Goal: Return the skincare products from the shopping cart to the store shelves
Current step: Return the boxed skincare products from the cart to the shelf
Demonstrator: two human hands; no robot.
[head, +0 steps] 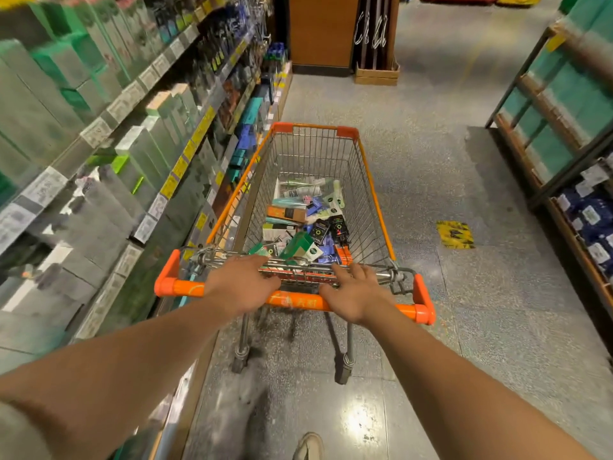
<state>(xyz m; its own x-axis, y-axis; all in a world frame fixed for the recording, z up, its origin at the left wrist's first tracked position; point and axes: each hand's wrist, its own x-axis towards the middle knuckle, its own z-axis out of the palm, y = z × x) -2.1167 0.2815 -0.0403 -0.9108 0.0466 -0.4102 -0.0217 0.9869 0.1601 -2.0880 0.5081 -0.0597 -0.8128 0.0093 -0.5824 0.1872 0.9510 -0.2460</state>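
Store aisle, grey speckled floor. Cart is the landmark: long axis runs straight away from the person. Left hand and right hand rest on its handle, fingers spread, holding nothing. Products heaped inside, just beyond both hands. Shelves left of cart, so left hand nearer.

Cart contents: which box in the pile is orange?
The flat orange-and-brown box lying mid-pile in the shopping cart, left of the blue packets. The other boxes nearby are teal, white, green or black.
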